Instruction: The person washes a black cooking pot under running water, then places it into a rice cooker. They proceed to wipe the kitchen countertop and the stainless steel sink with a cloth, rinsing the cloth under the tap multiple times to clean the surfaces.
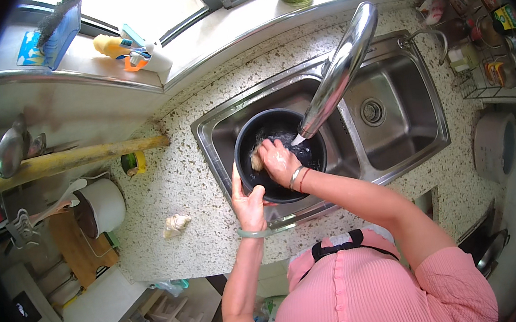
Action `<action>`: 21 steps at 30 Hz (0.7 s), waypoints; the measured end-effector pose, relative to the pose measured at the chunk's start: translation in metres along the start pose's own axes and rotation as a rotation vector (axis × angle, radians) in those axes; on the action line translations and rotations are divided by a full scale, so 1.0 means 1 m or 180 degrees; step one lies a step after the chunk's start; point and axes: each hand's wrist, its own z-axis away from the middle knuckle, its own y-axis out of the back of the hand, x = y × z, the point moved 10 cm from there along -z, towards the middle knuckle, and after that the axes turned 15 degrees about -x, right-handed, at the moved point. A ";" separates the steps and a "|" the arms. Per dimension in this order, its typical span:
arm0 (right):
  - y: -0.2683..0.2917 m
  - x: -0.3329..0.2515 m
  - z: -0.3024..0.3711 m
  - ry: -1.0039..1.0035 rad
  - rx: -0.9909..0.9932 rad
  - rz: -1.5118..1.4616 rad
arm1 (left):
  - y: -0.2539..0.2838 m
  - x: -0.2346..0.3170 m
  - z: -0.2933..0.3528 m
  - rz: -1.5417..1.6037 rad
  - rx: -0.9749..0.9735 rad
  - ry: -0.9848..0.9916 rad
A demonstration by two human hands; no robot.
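Observation:
A dark round pot (242,134) sits in the left basin of the steel sink (219,149). My left hand (249,208) grips the near left side of the pot, thumb near its rim and a green bangle on the wrist. Inside the pot, my right hand (278,162) has its fingers bent round a tan wad (256,160), pressed against the inner wall; its exact kind is unclear. Water runs from the tip of the chrome faucet (342,69) into the pot, beside my right fingers. Some water shows at the pot's bottom.
A small crumpled off-white thing (177,224) lies on the speckled counter (155,251). Left of it stand a white pot (102,206) and a wooden cutting board (80,246). The right basin (395,129) has a drain. A rack with jars (498,72) stands at the far right.

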 end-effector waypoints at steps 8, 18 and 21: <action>0.012 0.064 -0.002 -0.0922 0.1217 -0.2467 | 0.003 -0.013 0.005 0.0032 -0.0094 -0.0155; 0.021 -0.041 0.013 0.1578 -0.0452 -0.2653 | 0.020 0.007 -0.004 -0.0015 -0.0058 -0.0364; 0.003 -0.040 0.021 0.1428 -0.0948 -0.2595 | 0.018 0.026 -0.002 -0.0374 -0.0018 -0.0784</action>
